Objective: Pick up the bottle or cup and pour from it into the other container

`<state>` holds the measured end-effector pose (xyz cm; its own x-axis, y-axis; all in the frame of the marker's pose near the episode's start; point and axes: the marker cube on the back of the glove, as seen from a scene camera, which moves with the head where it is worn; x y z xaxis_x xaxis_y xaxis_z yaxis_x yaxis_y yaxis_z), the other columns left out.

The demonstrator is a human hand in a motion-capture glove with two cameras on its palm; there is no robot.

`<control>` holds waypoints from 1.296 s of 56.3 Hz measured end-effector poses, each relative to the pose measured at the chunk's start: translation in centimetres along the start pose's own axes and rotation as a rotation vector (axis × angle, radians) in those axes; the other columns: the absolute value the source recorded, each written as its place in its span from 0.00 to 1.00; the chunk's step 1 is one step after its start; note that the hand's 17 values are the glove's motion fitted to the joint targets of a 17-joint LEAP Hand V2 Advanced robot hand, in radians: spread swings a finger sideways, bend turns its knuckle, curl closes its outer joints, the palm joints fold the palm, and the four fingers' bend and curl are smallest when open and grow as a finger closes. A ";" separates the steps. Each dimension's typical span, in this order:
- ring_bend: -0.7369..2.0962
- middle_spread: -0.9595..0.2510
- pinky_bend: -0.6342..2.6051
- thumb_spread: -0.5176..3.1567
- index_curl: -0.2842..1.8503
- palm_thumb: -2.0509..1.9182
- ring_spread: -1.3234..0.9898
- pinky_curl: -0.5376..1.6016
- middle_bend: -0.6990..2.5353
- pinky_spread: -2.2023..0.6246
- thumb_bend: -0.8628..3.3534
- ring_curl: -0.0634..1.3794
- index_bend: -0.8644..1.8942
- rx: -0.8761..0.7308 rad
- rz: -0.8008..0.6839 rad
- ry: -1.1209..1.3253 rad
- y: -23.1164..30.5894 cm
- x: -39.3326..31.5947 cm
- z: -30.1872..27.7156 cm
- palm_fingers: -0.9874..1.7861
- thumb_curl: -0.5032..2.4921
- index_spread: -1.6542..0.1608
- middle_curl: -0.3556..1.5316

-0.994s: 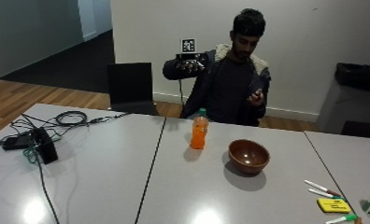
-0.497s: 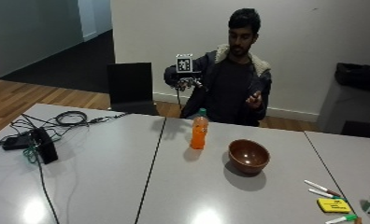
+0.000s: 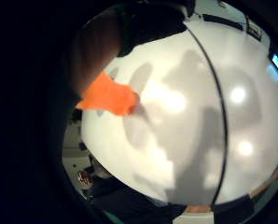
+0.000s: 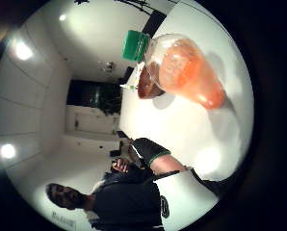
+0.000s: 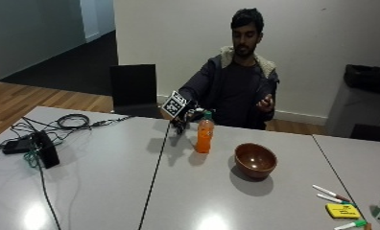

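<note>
In front of me the grey surface (image 5: 100,191) carries an upright orange bottle (image 5: 205,136) beside a brown bowl (image 5: 255,160). Black cables (image 5: 49,129) lie toward one end, and markers (image 5: 332,194) with a yellow pad (image 5: 342,211) toward the other.

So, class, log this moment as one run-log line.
phase: reaching | gloved right hand: beside bottle, not gripping | orange bottle: upright, capped, on table | brown bowl: beside it, apart

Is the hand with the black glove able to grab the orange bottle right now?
Probably yes. The gloved right hand hovers just beside the orange bottle, which stands upright on the table. Nothing sits between them; the brown bowl is on the bottle's other side.
</note>
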<state>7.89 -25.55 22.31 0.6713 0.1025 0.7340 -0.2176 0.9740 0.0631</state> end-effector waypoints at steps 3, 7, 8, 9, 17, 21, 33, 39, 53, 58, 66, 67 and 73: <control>0.34 1.00 0.41 0.37 0.21 0.63 0.69 0.40 0.31 0.92 0.20 0.20 0.36 0.005 0.029 -0.100 -1.2 0.0 1.2 0.36 0.29 0.83 0.36; 0.34 0.99 0.41 0.36 0.22 0.64 0.69 0.40 0.31 0.92 0.20 0.20 0.36 0.000 0.039 -0.198 -3.0 -0.1 2.5 0.37 0.29 0.83 0.36; 0.35 0.99 0.41 0.36 0.22 0.64 0.68 0.40 0.31 0.91 0.20 0.21 0.36 -0.004 0.043 -0.218 -3.5 -0.1 2.8 0.39 0.29 0.83 0.36; 0.35 0.98 0.41 0.36 0.22 0.65 0.68 0.40 0.31 0.91 0.20 0.21 0.36 -0.008 0.045 -0.235 -3.8 -0.2 3.1 0.39 0.29 0.83 0.36; 0.39 0.91 0.42 0.35 0.22 0.68 0.66 0.40 0.32 0.90 0.20 0.23 0.36 0.032 0.005 -0.299 -5.3 0.1 4.9 0.49 0.30 0.81 0.37; 0.41 0.85 0.42 0.34 0.23 0.69 0.65 0.39 0.32 0.89 0.20 0.24 0.36 0.088 0.001 -0.345 -5.7 0.1 5.1 0.52 0.30 0.80 0.37; 0.47 0.62 0.37 0.32 0.24 0.74 0.53 0.38 0.33 0.85 0.21 0.28 0.35 0.069 0.002 -0.360 -5.6 0.5 5.3 0.71 0.31 0.75 0.38; 0.47 0.58 0.37 0.32 0.25 0.76 0.51 0.39 0.32 0.82 0.20 0.30 0.35 0.064 0.010 -0.354 -5.6 0.4 5.2 0.73 0.32 0.74 0.38; 0.45 0.54 0.35 0.32 0.24 0.76 0.49 0.39 0.31 0.80 0.20 0.30 0.34 0.124 -0.073 -0.284 -5.5 -0.7 4.2 0.74 0.32 0.74 0.39; 0.45 0.54 0.35 0.31 0.24 0.76 0.49 0.39 0.31 0.79 0.20 0.30 0.35 0.188 -0.141 -0.215 -5.9 -2.5 3.4 0.75 0.32 0.74 0.40; 0.45 0.54 0.35 0.31 0.24 0.76 0.49 0.40 0.31 0.79 0.20 0.30 0.35 0.112 -0.259 0.055 -6.8 -7.2 2.3 0.75 0.33 0.74 0.40; 0.45 0.54 0.35 0.31 0.24 0.76 0.48 0.40 0.31 0.79 0.20 0.30 0.34 0.160 -0.228 0.089 -7.6 -8.0 2.4 0.74 0.33 0.74 0.40; 0.45 0.54 0.34 0.32 0.24 0.76 0.48 0.40 0.31 0.79 0.20 0.30 0.34 0.256 -0.201 0.314 -12.5 -11.8 3.0 0.74 0.33 0.74 0.40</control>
<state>0.58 -39.51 14.85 0.8920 0.0108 0.4518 -0.2022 0.9036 0.3776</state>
